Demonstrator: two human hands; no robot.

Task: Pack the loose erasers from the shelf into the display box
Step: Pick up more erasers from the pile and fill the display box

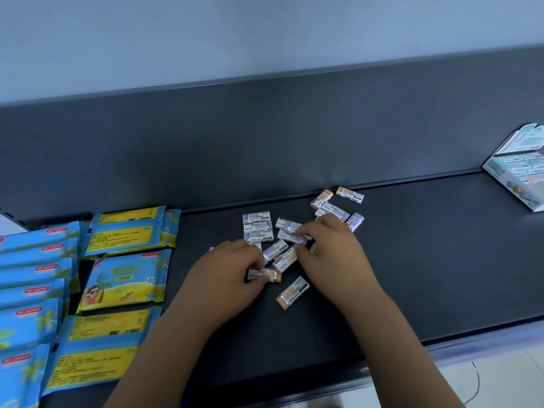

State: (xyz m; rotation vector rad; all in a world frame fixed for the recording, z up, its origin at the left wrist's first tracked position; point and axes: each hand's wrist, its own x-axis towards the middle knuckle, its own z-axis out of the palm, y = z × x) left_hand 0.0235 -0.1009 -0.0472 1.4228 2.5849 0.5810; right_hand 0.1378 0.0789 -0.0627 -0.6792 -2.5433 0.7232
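Note:
Several small sleeved erasers, purple and orange, lie scattered on the dark shelf [412, 260], among them a stacked group [256, 228] and a lone orange eraser [292, 293] nearest me. My left hand [226, 275] curls over an orange eraser [265, 274] and grips it between fingers and thumb. My right hand [332, 248] rests on the pile, its fingertips pinching a purple eraser [294, 235]. The display box [518, 175] stands open at the far right of the shelf, well away from both hands, with erasers inside.
Blue and yellow wipe packets [123, 278] cover the shelf's left part, close to my left forearm. A dark back panel [265, 136] rises behind the shelf. The shelf's front edge [441, 351] runs below my arms.

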